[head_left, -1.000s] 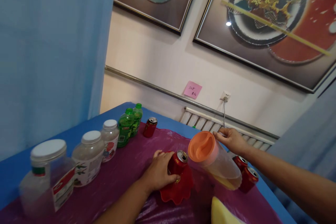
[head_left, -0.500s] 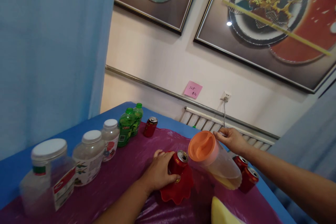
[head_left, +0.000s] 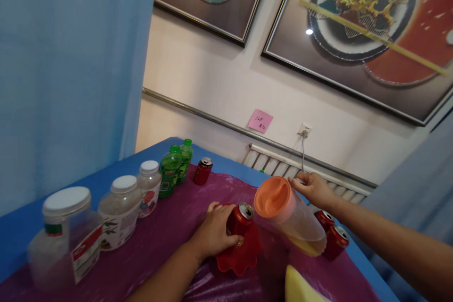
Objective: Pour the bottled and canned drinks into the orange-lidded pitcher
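Observation:
My left hand (head_left: pixel 215 233) is wrapped round a red can (head_left: pixel 240 218), which stands at a red scalloped dish (head_left: pixel 238 264). In my right hand (head_left: pixel 311 188) is a clear pitcher (head_left: pixel 300 229) with an orange lid (head_left: pixel 272 197). The pitcher is tilted to the left, its lid close beside the top of the can, and a little yellowish liquid lies low in it. The pitcher hides its handle and part of my right fingers. No stream of liquid can be made out.
Clear jars with white lids (head_left: pixel 120 212) and green bottles (head_left: pixel 170 172) line the left of the purple sheet (head_left: pixel 159 240). One red can (head_left: pixel 203 171) stands at the back, two more (head_left: pixel 334 241) at the right. A yellow object (head_left: pixel 300 288) lies at the front edge.

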The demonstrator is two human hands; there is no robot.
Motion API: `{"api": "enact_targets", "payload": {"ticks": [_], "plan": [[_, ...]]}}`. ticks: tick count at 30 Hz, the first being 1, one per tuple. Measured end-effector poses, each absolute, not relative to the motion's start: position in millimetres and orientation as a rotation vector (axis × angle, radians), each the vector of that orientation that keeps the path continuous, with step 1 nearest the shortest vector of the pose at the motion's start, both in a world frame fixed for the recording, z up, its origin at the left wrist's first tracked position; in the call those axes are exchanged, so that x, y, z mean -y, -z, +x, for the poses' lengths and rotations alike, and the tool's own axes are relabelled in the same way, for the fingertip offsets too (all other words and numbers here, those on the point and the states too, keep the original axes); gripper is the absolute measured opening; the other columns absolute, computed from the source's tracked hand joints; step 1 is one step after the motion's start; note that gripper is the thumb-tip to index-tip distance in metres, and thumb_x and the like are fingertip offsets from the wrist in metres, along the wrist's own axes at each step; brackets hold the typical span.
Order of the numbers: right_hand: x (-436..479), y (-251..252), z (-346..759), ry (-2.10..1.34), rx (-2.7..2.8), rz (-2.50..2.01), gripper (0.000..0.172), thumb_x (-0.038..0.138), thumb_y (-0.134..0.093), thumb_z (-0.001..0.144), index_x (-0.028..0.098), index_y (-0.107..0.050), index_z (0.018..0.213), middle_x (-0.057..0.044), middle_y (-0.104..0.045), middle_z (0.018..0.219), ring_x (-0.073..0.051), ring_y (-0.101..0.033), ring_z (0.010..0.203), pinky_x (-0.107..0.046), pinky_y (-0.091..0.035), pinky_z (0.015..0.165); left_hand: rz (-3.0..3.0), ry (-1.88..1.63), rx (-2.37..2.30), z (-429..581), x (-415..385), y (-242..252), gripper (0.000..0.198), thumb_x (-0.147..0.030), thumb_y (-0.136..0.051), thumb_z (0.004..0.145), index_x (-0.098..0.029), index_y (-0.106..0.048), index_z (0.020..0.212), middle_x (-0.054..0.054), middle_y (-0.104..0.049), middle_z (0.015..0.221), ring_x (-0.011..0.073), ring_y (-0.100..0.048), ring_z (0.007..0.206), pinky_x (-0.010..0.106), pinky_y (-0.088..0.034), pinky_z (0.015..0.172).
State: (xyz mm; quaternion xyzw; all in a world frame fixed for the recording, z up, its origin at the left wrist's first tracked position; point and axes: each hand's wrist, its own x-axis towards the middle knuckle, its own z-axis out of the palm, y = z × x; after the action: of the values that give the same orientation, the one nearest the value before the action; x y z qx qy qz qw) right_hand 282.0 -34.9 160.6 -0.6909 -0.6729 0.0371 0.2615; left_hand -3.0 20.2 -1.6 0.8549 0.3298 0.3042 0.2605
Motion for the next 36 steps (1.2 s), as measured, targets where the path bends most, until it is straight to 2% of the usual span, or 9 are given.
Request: {"api": "enact_targets", "payload": {"ticks": [11,36], "plan": [[37.1,-162.5,278.5,-0.088,1.83,-1.889,0.049,0.064,-0.046,0.078,0.025,-0.028,0.055,0.005,-0.024,0.055,-0.01,-0.024,0.052,-0.027,-0.019,0.047,2.316,-0.828,-0.9,-2.2,-20.6,2.9,0.066,-0.041,-0.085,0.06,-0.027,-0.06,0.12,0.006,-0.07,0.122,0.0326,-0.061,0.116,0.052,-0.023,0.116],[36.6,-157.3,280.9,-0.074,1.847,-1.893,0.049,0.062,-0.045,0.081,0.025,-0.028,0.055,0.005,-0.023,0.056,-0.01,-0.024,0.052,-0.027,-0.019,0.048,2.314,-0.847,-0.877,-2.4,-20.6,5.0,0.064,-0.038,-0.086,0.061,-0.026,-0.059,0.119,0.005,-0.07,0.118,0.0316,-0.062,0.114,0.052,-0.022,0.115]]}}
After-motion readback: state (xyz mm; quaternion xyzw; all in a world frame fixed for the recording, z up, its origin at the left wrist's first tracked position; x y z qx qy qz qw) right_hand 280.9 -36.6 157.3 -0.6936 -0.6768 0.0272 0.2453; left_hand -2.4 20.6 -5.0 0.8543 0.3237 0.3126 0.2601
